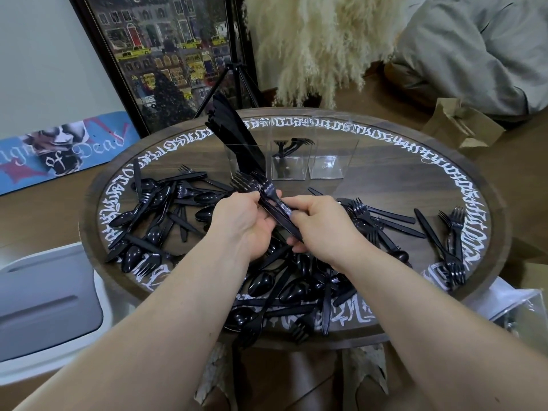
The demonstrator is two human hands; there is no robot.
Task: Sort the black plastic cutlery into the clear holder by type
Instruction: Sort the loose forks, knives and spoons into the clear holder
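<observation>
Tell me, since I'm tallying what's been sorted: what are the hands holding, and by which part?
Both hands, left and right, grip a bundle of black plastic forks by the handles; the tines point away, toward the clear holder.

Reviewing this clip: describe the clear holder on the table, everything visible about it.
The clear holder is transparent plastic, three upright square compartments side by side at the far middle of the round table. The left one is packed with black knives leaning left and sticking out above the rim. The middle one holds a few forks, tines up. The right one looks empty. Neither hand touches it.
</observation>
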